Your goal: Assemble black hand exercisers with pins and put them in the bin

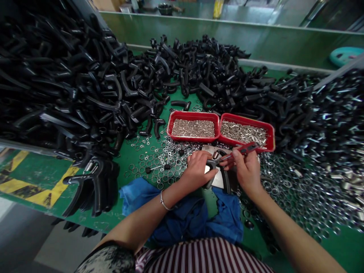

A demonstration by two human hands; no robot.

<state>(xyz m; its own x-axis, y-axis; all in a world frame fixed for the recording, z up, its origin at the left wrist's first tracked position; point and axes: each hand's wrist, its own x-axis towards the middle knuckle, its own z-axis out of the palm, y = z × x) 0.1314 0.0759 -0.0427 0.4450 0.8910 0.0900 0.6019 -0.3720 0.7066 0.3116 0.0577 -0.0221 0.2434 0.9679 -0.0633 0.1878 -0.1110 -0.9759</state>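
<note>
My left hand point(197, 167) is closed round one side of a black clamp point(225, 178) with a coil spring near its top. The clamp lies over a small metal plate point(209, 150) in front of me. In my right hand point(248, 170) is a red-handled tool point(246, 148) with a slim metal tip. That tip points left and meets the clamp beside its spring; whether it is a screwdriver or pliers I cannot tell. My fingers hide part of the clamp.
Two red trays point(193, 138) of small metal pins stand just beyond my hands. Black handle parts point(199, 68) are heaped behind and left. Metal rings point(292, 201) lie scattered right. A blue cloth point(182, 216) is at the front edge; assembled black clamps point(98, 185) stand left.
</note>
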